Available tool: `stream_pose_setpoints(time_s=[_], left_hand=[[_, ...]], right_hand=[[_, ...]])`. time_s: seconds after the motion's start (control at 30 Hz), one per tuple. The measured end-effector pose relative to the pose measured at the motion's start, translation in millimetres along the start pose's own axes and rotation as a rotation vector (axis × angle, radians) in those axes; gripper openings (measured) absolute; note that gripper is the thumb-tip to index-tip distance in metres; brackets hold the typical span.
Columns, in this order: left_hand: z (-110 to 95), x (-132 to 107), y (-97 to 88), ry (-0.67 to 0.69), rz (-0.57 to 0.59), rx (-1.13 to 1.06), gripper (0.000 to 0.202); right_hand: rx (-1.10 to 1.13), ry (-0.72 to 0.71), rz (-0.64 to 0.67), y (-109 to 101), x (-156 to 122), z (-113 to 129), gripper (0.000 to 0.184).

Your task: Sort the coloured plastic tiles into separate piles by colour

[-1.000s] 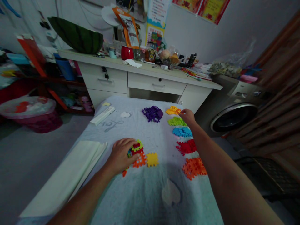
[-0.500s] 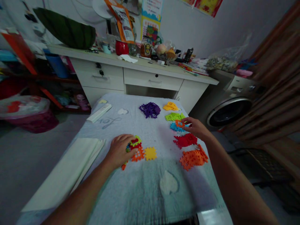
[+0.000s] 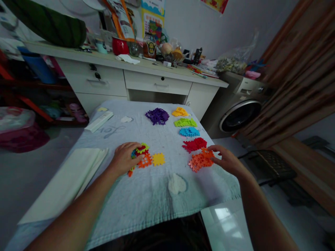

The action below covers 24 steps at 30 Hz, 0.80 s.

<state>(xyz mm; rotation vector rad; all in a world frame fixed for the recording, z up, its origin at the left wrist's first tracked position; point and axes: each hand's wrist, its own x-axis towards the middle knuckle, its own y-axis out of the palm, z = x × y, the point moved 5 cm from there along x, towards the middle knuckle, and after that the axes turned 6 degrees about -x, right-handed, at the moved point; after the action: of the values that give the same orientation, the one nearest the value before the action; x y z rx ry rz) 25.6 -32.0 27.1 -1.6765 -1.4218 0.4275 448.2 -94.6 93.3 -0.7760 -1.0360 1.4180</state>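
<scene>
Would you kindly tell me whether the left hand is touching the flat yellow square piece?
Apart: the head view shows part of an orange piece between the left hand and the yellow square piece.

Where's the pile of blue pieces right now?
In the head view, the blue pile sits on the right side of the cloth, between the lime-green pile just beyond it and the red pile just nearer.
</scene>
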Motion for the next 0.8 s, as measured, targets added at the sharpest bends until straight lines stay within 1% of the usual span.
stream_pose_setpoints(time_s=[0.07, 0.17, 0.33, 0.43, 0.5, 0.57, 0.67, 0.8], left_hand=[[0.5, 0.2, 0.3, 0.004, -0.004, -0.003, 0.045], [1.8, 0.2, 0.7, 0.009, -0.011, -0.003, 0.046], [2.6, 0.3, 0.2, 0.024, -0.023, -0.018, 0.048], [1.6, 0.7, -0.7, 0.024, -0.027, -0.026, 0.046], [0.4, 0.9, -1.3, 0.021, -0.027, -0.035, 0.047], [-1.5, 0.6, -2.0, 0.018, -0.024, -0.053, 0.047], [-5.1, -0.2, -4.1, 0.018, -0.021, -0.096, 0.045], [-9.9, -1.0, -7.0, 0.040, 0.012, -0.148, 0.040]], right_hand=[[-0.025, 0.032, -0.037, 3.8, -7.1, -10.6, 0.033], [-0.054, 0.029, -0.088, 10.6, -14.9, -16.1, 0.031], [-0.092, -0.025, -0.131, 16.7, -22.0, -13.1, 0.029], [-0.107, -0.024, -0.145, 14.0, -23.3, -8.4, 0.027], [-0.109, -0.021, -0.163, 11.1, -21.9, 0.4, 0.026], [-0.098, -0.025, -0.200, 9.9, -17.9, 17.2, 0.025], [-0.046, -0.083, -0.216, 19.2, -5.7, 59.3, 0.022], [0.032, -0.255, -0.049, 56.1, 16.7, 130.8, 0.024]])
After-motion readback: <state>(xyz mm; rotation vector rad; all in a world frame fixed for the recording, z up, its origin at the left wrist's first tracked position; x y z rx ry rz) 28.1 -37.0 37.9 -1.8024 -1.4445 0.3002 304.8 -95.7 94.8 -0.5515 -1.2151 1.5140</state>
